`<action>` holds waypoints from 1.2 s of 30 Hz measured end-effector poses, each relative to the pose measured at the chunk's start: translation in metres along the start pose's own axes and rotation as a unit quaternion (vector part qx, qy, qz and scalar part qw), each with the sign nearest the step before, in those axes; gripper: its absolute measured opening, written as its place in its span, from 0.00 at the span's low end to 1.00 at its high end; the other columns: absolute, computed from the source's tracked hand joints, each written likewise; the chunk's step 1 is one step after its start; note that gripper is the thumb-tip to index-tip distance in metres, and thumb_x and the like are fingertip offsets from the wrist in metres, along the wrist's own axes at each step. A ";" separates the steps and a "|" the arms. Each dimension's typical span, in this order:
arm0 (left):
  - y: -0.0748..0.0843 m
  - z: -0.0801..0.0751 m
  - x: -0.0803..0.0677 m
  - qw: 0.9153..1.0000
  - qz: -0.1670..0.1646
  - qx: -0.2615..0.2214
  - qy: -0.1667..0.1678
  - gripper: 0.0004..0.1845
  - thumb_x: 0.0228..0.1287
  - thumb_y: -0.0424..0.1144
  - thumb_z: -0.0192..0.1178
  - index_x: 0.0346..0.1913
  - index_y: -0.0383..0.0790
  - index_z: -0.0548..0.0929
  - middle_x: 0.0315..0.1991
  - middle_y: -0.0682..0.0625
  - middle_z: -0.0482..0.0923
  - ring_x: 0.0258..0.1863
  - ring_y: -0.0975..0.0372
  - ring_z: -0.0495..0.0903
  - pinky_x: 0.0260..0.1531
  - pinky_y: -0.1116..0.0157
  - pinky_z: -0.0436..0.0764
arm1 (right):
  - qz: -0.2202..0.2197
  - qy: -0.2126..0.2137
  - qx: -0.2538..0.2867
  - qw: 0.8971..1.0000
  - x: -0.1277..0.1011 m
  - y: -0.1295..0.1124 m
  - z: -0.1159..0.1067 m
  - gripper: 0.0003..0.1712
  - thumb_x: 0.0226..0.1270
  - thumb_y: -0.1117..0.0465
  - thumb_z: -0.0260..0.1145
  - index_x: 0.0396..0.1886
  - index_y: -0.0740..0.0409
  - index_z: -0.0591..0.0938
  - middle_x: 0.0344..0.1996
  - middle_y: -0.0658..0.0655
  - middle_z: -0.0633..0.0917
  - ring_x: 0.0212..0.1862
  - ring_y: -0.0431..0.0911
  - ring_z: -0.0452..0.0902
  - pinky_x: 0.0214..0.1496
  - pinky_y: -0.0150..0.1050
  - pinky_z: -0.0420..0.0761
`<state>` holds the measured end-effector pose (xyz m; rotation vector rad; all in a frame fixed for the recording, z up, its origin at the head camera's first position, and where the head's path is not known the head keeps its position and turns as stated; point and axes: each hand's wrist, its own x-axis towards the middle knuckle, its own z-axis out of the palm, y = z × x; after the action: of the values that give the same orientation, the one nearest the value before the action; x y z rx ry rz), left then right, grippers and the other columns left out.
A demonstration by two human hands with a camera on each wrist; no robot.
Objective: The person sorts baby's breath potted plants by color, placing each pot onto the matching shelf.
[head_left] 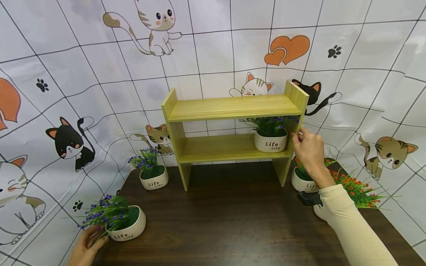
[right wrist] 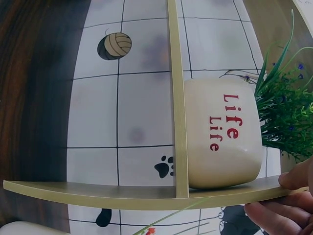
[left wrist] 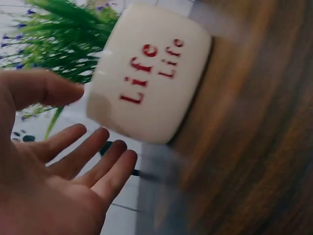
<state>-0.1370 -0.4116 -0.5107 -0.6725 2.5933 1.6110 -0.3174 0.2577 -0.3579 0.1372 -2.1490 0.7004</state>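
A white "Life" pot with purple flowers (head_left: 128, 225) (left wrist: 146, 73) sits near the table's front left corner. My left hand (head_left: 87, 245) (left wrist: 93, 132) is right beside it, palm toward the pot and fingers straight, holding nothing. A matching purple-flowered pot (head_left: 270, 140) (right wrist: 222, 134) stands on the right end of the wooden shelf's (head_left: 233, 107) lower board. My right hand (head_left: 307, 146) (right wrist: 288, 200) hovers at the front edge of the shelf's right side panel (right wrist: 146, 193). Its fingers are loosely curled and it holds nothing.
A third purple-flowered pot (head_left: 154, 179) stands left of the shelf. Two pots with orange flowers (head_left: 303, 181) (head_left: 356, 192) sit at the right, partly behind my right arm. The dark wooden table (head_left: 226, 221) backs onto a cat-print cloth wall.
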 end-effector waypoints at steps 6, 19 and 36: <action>0.002 0.006 0.011 0.995 0.006 0.020 -0.101 0.63 0.76 0.45 0.63 0.78 0.22 0.18 0.79 0.14 0.29 0.79 0.22 0.42 0.77 0.35 0.58 | 0.000 0.002 -0.001 1.000 0.000 0.001 0.000 0.12 0.72 0.70 0.66 0.46 0.78 0.87 0.31 0.74 0.90 0.35 0.74 0.87 0.39 0.69 0.83; -0.001 0.028 0.024 0.994 0.061 0.066 -0.056 0.65 0.66 0.48 0.75 0.85 0.30 0.35 0.81 0.25 0.50 0.76 0.43 0.62 0.70 0.50 0.68 | -0.001 -0.002 0.000 1.000 -0.001 0.001 0.002 0.13 0.72 0.69 0.66 0.47 0.78 0.86 0.34 0.74 0.90 0.35 0.73 0.87 0.39 0.69 0.84; 0.003 0.035 0.027 0.997 0.033 0.049 -0.039 0.68 0.62 0.49 0.79 0.85 0.31 0.36 0.83 0.26 0.48 0.79 0.40 0.57 0.73 0.54 0.67 | 0.003 -0.002 0.001 1.000 0.000 0.002 0.001 0.11 0.73 0.69 0.67 0.46 0.77 0.87 0.33 0.74 0.90 0.33 0.72 0.88 0.38 0.69 0.84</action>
<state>-0.1703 -0.3897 -0.5309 -0.5124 2.6440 1.4827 -0.3187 0.2592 -0.3597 0.1338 -2.1541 0.7070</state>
